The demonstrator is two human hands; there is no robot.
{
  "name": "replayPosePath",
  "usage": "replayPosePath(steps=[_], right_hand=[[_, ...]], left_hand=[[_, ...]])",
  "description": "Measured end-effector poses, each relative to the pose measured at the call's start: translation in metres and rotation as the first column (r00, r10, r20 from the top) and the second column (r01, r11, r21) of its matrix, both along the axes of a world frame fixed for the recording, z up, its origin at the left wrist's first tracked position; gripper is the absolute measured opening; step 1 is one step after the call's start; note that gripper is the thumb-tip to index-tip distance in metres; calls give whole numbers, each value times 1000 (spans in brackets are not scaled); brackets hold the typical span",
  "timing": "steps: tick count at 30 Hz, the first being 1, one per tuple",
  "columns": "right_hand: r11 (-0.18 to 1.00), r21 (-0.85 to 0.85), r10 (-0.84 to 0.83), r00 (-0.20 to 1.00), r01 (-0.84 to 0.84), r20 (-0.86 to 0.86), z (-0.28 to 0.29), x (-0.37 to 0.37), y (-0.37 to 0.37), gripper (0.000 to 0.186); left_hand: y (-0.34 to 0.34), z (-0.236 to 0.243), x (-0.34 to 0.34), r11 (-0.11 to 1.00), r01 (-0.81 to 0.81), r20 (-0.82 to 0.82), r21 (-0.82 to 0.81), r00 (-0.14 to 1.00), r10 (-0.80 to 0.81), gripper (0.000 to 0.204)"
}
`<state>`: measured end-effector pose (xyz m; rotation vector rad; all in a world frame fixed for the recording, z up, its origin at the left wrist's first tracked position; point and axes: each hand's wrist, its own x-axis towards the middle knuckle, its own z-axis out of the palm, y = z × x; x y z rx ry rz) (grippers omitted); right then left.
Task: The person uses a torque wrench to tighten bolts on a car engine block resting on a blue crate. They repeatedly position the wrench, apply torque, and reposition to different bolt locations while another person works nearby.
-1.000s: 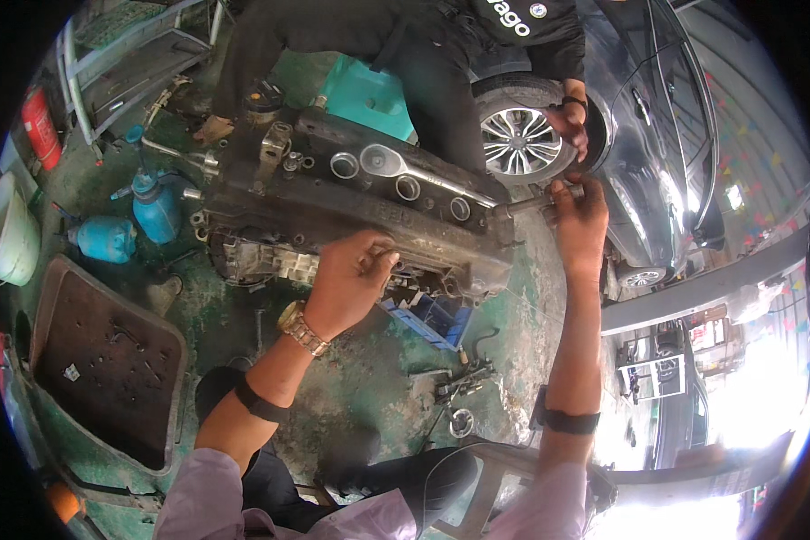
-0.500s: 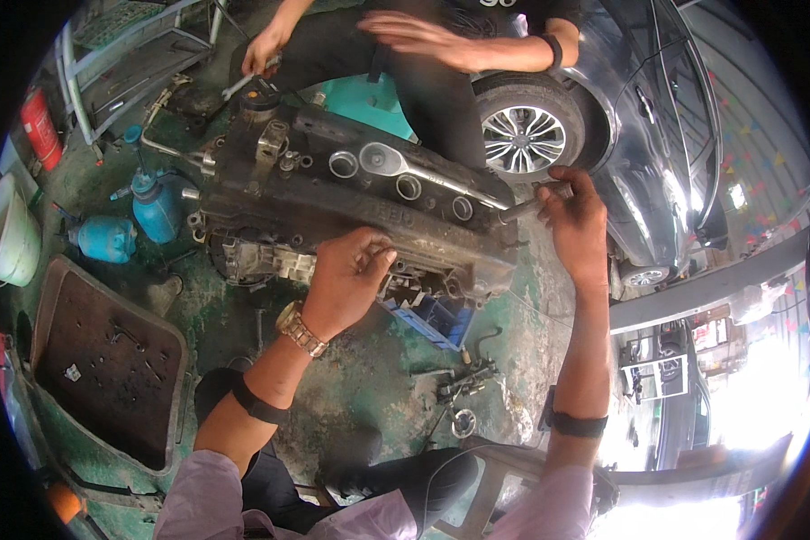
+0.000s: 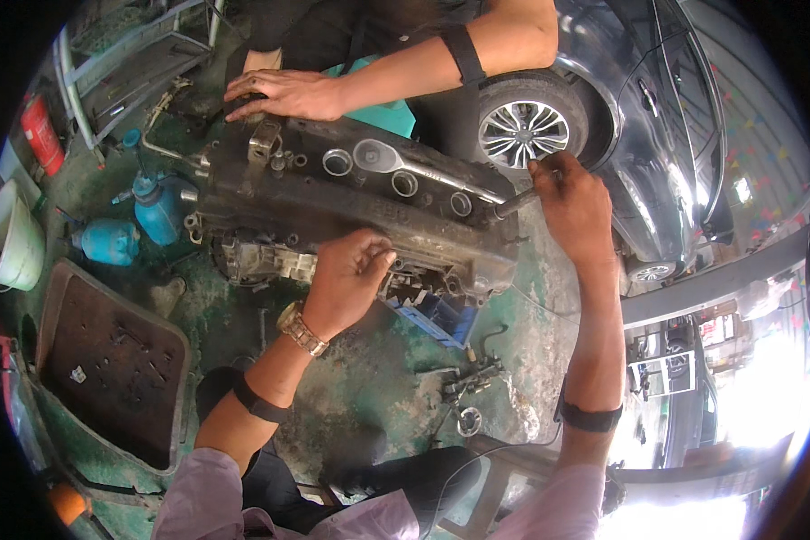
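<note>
A big, dirty engine part [image 3: 351, 211] lies on the green, oily floor [image 3: 369, 405]. It is long and dark, with round holes along its top.

The person's left hand [image 3: 346, 279] rests on the near side of the engine part, about in the middle. Its fingers are curled down onto the metal edge there. I cannot tell if this grip is clamped on something small or just pressing. A gold watch [image 3: 299, 328] sits on that wrist.

The person's right hand [image 3: 571, 202] is at the right end of the engine part. Its grip is closed tight around the handle of a metal tool [image 3: 513, 203]. The tip of the tool touches the end of the engine part.

Another person's hand [image 3: 283, 93] lies flat on the far left end of the engine part, fingers spread.

A blue jug [image 3: 157, 207] and a smaller blue bottle [image 3: 108, 241] stand just left of the engine part. A dark tray [image 3: 108, 360] lies on the floor near the left arm. A blue box [image 3: 436, 315] sits under the near edge of the engine part. A dark car [image 3: 639, 135] with a shiny wheel [image 3: 524, 133] is parked behind the right hand.
</note>
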<state>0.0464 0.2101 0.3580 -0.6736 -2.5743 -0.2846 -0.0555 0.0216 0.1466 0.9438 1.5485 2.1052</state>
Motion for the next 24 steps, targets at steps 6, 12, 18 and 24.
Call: replayPosePath(steps=[6,12,18,24], right_hand=[[980,-94,177,984,-174,25,3,5,9,16],[967,-114,233,971,-226,52,5,4,14,19],[978,-156,127,987,-141,-93,-4,10,10,27],[993,-90,62,981,-80,-185,-11,10,16,26]], left_hand=[[2,-4,1,999,1,-16,-43,1000,-1,12],[-1,5,6,999,3,-24,-41,1000,-4,8],[-6,12,4,998,-24,-117,-54,993,18,10],[-6,14,4,998,-67,-157,-13,986,64,10]])
